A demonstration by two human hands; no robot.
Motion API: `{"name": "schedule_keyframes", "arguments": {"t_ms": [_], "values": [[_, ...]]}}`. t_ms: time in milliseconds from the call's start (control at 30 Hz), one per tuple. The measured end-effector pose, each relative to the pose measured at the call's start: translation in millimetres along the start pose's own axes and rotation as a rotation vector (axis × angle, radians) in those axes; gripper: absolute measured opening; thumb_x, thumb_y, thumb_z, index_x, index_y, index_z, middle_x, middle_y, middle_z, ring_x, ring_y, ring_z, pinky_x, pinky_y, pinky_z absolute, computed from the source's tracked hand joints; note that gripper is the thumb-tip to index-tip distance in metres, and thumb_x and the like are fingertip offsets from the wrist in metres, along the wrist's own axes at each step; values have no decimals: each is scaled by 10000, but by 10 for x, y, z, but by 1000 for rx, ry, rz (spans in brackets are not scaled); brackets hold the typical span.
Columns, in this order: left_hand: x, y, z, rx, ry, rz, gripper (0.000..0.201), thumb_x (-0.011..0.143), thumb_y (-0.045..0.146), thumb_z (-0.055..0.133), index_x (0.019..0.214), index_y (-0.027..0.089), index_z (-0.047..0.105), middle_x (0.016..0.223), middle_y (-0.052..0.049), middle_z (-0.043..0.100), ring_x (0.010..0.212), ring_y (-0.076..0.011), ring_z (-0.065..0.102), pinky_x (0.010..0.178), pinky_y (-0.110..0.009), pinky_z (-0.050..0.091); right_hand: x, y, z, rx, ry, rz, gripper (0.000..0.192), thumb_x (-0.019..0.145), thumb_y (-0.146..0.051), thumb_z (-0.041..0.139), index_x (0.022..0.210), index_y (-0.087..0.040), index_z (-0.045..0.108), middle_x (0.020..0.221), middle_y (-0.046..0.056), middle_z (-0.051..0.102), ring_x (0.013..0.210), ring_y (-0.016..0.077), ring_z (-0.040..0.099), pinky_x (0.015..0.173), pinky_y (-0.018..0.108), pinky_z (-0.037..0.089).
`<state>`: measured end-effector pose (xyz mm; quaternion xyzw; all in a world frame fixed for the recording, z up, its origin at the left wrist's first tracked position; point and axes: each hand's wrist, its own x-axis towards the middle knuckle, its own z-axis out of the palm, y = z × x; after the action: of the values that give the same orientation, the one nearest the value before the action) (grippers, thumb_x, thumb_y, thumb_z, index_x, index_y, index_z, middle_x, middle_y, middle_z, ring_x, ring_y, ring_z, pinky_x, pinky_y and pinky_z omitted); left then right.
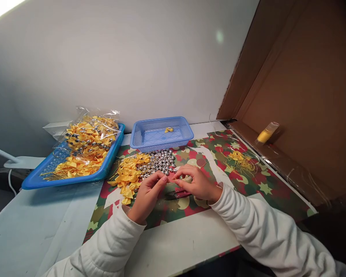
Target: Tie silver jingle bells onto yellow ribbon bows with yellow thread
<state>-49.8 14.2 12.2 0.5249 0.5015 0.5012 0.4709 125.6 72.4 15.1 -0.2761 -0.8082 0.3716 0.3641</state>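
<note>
My left hand (pixel 150 189) and my right hand (pixel 196 182) meet above the patterned sheet. Thumb and forefinger of each are pinched together, and what lies between the tips is too small to make out. Just under my right hand lies a tool with dark red handles (pixel 182 193), partly hidden. Beyond my fingers spreads a pile of shiny silver beads (pixel 163 158). Yellow ribbon flowers (pixel 127 176) with thin stems are heaped left of the beads, near my left hand.
A blue basket (pixel 161 146) behind the beads holds one yellow ribbon flower (pixel 168 130). To the left, a larger blue tray (pixel 34 184) carries a bag of flowers and beads (pixel 93 130). Yellow threads (pixel 242 163) lie at right, near a yellow thread spool (pixel 267 132) by the cardboard wall (pixel 302 96).
</note>
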Motion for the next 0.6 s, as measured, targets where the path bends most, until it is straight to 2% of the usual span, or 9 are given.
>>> {"name": "schedule_keyframes", "arguments": {"t_ms": [200, 400, 533, 600], "values": [[1, 3, -3, -1, 9, 5, 341, 840, 470, 576, 654, 186, 536, 601, 40, 402, 534, -105, 313, 474, -223, 267, -13, -4, -27, 1, -11, -7, 95, 806, -149, 612, 750, -186, 680, 776, 16, 705, 763, 152, 595, 777, 304, 436], [7, -29, -14, 37, -22, 15, 317, 855, 453, 562, 683, 187, 548, 609, 40, 419, 554, -112, 339, 503, -233, 276, -9, -8, -68, -22, 39, 20, 157, 796, -149, 596, 924, -186, 680, 927, 41, 679, 903, 191, 562, 843, 349, 402], [20, -21, 8, 86, -44, 60, 317, 862, 419, 557, 659, 176, 540, 641, 29, 458, 605, -120, 381, 570, -242, 312, -4, -4, 11, 76, -38, 35, 85, 827, -217, 599, 822, -181, 676, 911, 43, 668, 954, 198, 543, 886, 355, 387], [24, -13, 17, 90, -58, 66, 314, 864, 408, 552, 655, 174, 538, 644, 27, 463, 618, -123, 389, 584, -244, 320, 1, 6, 55, 152, -75, 47, 128, 839, -238, 586, 752, -175, 656, 857, 35, 657, 905, 182, 550, 885, 343, 389]]}}
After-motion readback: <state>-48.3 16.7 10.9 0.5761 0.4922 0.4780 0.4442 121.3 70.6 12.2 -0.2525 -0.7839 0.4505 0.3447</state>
